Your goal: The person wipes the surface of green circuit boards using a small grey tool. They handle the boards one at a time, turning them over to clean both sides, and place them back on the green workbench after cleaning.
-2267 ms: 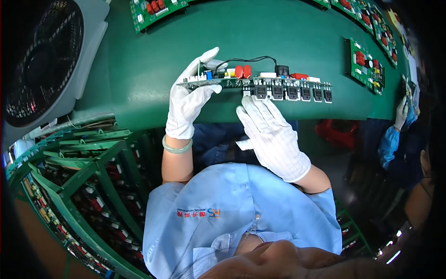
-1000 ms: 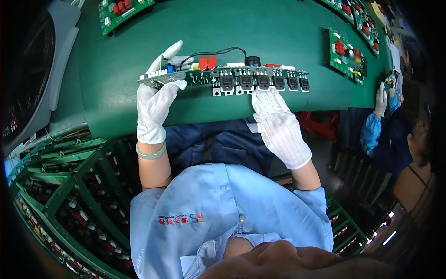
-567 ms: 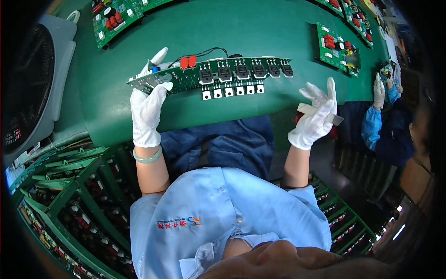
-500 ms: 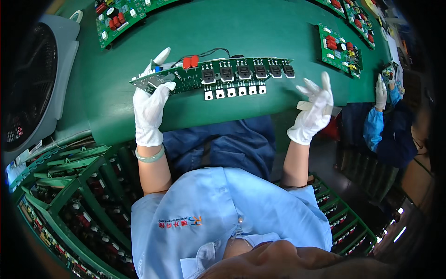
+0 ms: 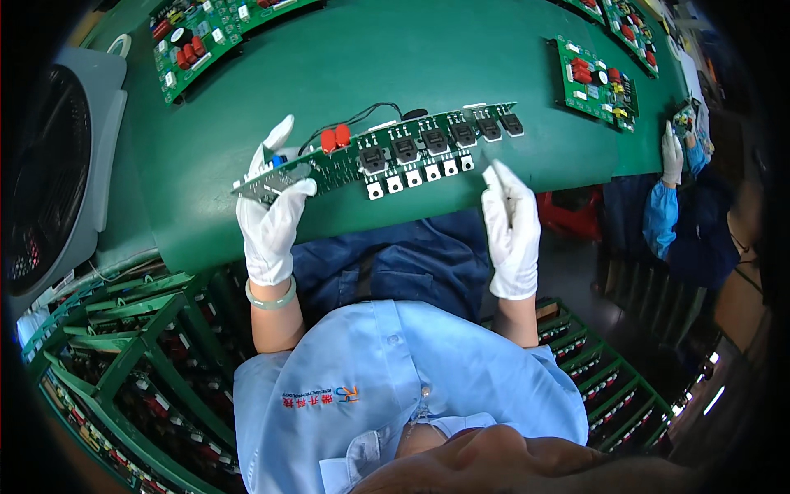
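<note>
Pinching the left end of a green circuit board (image 5: pixel 337 171) in the left hand (image 5: pixel 267 230), with the thumb on the near face and the fingers behind, closed firmly around that end. Holding the board tilted over the near part of the green tabletop (image 5: pixel 461 66), with the right end farther from the body than the left. Probably gripped at the end to leave the black components (image 5: pixel 434 142) and pale tabs (image 5: pixel 414 177) along the near edge uncovered, and to spare the red capacitors (image 5: pixel 335 138) and black cable (image 5: pixel 354 115) from pressure. Holding the right hand (image 5: pixel 512 235) near the rightmost tabs, apart from the board, with fingers drawn narrowly together; cannot tell whether pinching anything small at the tips. Lying farther off, components up: another board (image 5: pixel 594 82) rightward and more boards (image 5: pixel 191 53) at upper left, seemingly placed there to free the middle.
</note>
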Demonstrator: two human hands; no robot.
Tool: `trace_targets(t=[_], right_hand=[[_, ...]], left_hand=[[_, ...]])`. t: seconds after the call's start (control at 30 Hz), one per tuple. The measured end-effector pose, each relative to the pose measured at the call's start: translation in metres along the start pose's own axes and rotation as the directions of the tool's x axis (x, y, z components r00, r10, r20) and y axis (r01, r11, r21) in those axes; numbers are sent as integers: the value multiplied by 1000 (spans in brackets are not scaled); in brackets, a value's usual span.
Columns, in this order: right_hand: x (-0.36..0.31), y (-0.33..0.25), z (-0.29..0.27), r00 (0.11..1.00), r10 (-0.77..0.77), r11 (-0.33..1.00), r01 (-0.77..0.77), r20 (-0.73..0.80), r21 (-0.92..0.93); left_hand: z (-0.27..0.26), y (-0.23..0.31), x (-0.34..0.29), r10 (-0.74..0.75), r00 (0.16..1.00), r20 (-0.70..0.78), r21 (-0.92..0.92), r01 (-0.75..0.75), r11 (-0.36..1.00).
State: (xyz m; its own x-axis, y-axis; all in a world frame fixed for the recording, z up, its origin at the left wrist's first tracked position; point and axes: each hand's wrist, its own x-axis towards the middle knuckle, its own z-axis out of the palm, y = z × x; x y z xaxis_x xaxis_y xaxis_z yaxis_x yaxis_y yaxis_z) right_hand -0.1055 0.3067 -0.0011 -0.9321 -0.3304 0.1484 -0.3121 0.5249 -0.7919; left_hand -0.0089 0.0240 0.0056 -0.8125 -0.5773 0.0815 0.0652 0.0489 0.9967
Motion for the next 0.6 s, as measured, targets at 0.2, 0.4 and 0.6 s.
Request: trace_targets(t=[0.2,0.4,0.6], right_hand=[[-7,-21,7,976,-212,947,216,44,-238],[-7,-18,10,964,-262,919,263,41,-294],[-7,-20,10,977,-209,932,211,39,-293]], left_hand=[[0,0,-5,50,999,14,29,-51,998],[1,2,-4,-23,1000,15,6,23,1000],[-2,-1,-6,2,1000,1,41,-2,999]])
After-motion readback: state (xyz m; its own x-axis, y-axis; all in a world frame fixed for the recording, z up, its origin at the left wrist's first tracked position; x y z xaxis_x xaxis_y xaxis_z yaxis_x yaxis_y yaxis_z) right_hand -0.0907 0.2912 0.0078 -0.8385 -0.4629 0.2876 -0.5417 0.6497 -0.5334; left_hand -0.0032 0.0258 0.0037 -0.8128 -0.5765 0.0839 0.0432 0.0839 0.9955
